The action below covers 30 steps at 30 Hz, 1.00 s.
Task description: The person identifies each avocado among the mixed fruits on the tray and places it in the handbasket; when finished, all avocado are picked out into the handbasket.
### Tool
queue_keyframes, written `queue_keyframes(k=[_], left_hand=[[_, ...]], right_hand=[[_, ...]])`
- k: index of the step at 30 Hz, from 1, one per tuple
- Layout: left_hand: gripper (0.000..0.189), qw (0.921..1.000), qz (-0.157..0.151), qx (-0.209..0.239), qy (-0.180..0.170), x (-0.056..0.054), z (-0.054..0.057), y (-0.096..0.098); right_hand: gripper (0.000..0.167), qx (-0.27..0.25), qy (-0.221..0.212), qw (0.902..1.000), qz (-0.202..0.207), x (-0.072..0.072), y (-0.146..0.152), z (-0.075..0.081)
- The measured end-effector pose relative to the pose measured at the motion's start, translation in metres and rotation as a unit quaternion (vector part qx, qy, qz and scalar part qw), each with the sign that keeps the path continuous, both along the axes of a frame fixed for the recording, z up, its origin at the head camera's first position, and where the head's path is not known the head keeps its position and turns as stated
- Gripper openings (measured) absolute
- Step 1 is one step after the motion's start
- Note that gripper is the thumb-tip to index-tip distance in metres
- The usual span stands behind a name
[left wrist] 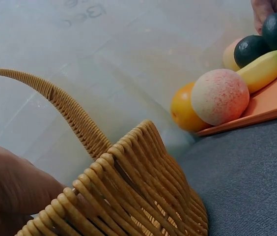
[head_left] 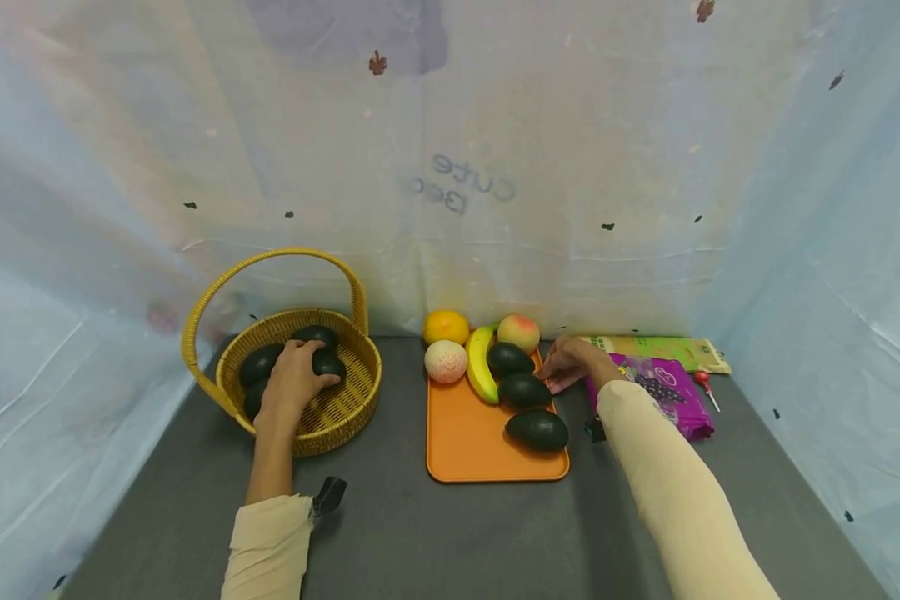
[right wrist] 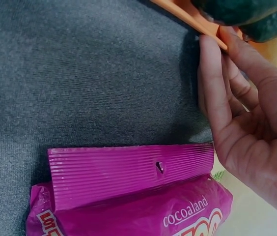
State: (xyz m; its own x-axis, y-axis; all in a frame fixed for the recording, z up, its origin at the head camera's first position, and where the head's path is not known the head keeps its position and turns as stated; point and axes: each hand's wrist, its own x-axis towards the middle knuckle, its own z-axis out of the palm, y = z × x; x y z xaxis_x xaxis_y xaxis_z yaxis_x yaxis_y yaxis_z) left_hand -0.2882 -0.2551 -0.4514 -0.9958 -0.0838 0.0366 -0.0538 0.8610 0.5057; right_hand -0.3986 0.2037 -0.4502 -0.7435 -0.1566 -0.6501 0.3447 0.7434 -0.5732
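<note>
My left hand (head_left: 288, 383) reaches into the yellow wicker basket (head_left: 356, 417), its thumb and fingers around a dark green avocado (head_left: 330, 364). Several more avocados (head_left: 261, 363) lie beside it there. In the left wrist view the basket wall hides the fingertips. My right hand (head_left: 573, 362) pinches the right rim of the orange tray (head_left: 465, 454), thumb on top and fingers beneath, as the right wrist view shows. Three avocados (head_left: 537, 429) lie along the tray's right side, next to a banana (head_left: 482, 365). Behind are an orange (head_left: 446, 327) and two peaches (head_left: 446, 362).
Right of the tray lies a purple snack bag (head_left: 675, 396), partly behind my right forearm. A green packet (head_left: 660, 350) and a red lollipop (head_left: 703, 380) are near it. The basket's tall handle (head_left: 300, 252) arches over its opening. Pale sheets (head_left: 495, 275) hang around the grey table (head_left: 390, 533).
</note>
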Motion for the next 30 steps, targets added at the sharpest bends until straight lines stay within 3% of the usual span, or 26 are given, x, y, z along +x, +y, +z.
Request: queue_keyframes(k=[10, 21, 30], left_hand=[[0.067, 0.9996, -0.011, -0.015, -0.023, 0.001, 0.004, -0.002], [0.067, 0.9983, 0.02, -0.042, -0.035, 0.003, 0.004, -0.015], [0.073, 0.9983, 0.007, -0.022, -0.053, 0.002, 0.007, -0.01]], right_hand=[[0.011, 0.001, 0.004, 1.0, -0.006, -0.002, 0.0, 0.0], [0.013, 0.007, 0.012, 0.9999, 0.001, 0.0, 0.002, -0.001], [0.013, 0.006, 0.009, 0.9999, 0.001, 0.001, 0.003, -0.001]])
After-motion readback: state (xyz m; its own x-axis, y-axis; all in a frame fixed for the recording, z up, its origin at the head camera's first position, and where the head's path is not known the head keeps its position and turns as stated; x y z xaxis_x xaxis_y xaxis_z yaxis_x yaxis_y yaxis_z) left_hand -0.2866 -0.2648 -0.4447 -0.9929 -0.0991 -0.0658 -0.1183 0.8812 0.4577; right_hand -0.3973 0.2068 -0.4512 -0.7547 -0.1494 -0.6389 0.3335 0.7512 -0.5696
